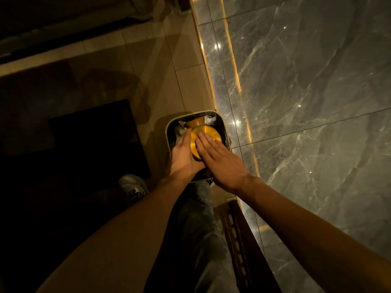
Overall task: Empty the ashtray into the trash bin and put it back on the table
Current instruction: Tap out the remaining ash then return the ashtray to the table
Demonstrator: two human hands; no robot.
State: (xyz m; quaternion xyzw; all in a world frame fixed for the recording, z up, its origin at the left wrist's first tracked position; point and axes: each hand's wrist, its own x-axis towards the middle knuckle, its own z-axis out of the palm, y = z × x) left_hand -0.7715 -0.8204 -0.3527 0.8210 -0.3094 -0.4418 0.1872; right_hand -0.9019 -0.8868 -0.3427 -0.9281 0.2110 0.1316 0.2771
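Gold ashtray upturned over trash bin, left hand gripping its side, right hand spread flat on its base; loosened grip risks dropping it among the rubbish.

Dim warm light is falling on a tan tiled floor; a grey marble wall is gleaming on the right, a dark mat lying left.
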